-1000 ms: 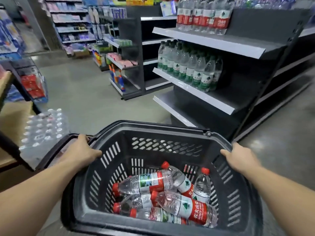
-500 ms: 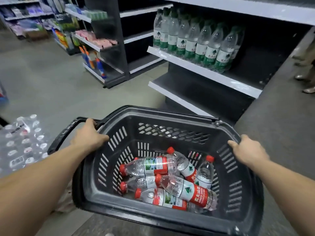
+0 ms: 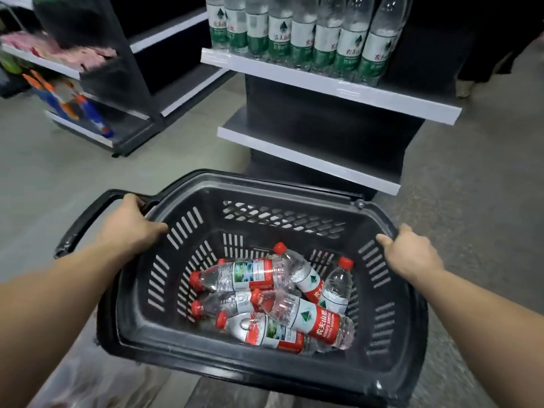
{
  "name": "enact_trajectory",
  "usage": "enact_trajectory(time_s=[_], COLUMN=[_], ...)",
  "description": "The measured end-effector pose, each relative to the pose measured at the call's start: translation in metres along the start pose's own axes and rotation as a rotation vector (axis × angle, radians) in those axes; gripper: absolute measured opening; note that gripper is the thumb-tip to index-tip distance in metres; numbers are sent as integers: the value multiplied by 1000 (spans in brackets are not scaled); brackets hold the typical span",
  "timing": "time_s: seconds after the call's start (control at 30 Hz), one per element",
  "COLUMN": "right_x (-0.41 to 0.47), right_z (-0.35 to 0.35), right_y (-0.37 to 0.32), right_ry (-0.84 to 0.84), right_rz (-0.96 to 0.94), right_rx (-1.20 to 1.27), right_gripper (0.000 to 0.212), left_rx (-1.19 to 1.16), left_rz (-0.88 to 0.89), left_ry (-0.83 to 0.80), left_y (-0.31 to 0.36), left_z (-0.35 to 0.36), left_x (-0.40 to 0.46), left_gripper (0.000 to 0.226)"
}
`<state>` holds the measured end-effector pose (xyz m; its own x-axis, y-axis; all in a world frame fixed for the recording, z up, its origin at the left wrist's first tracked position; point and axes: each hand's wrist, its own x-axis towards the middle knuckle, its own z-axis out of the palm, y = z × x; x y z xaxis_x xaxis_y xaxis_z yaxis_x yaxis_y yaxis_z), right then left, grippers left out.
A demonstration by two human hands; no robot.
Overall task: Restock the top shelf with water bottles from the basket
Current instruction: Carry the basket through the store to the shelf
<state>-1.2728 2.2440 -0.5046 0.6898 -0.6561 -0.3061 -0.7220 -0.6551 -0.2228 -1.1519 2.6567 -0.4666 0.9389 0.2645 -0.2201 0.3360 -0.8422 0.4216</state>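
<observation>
I hold a dark plastic basket (image 3: 265,369) in front of me with both hands. My left hand (image 3: 132,225) grips its left rim beside the folded handle (image 3: 79,222). My right hand (image 3: 412,254) grips the right rim. Several small water bottles with red caps and red labels (image 3: 312,316) lie jumbled on the basket's bottom; one leans upright against the right wall (image 3: 338,287). The top shelf is out of view.
Straight ahead stands a dark shelving unit: a white-edged shelf (image 3: 353,92) with a row of green-labelled water bottles (image 3: 294,33), and a bare lower shelf (image 3: 309,160). Another shelving unit with coloured goods (image 3: 73,95) stands at the left. Grey floor lies around.
I have carried the basket closer to the shelving unit and my view has tilted down. The top shelf and the wrapped bottle pack at the left have left the frame. Both grips are unchanged.
</observation>
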Motion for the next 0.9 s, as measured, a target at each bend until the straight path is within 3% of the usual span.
enact_trajectory(time_s=[0.37, 0.9], right_x=[65, 156], right_z=[97, 314], right_y=[-45, -86], right_ry=[28, 77], right_rz=[77, 152], right_rx=[-9, 29], right_gripper=[50, 52], left_rx=[33, 17], left_rz=[40, 161], left_ry=[-22, -20], left_y=[-23, -104], left_z=[80, 240], left_x=[113, 293], left_gripper=[57, 66])
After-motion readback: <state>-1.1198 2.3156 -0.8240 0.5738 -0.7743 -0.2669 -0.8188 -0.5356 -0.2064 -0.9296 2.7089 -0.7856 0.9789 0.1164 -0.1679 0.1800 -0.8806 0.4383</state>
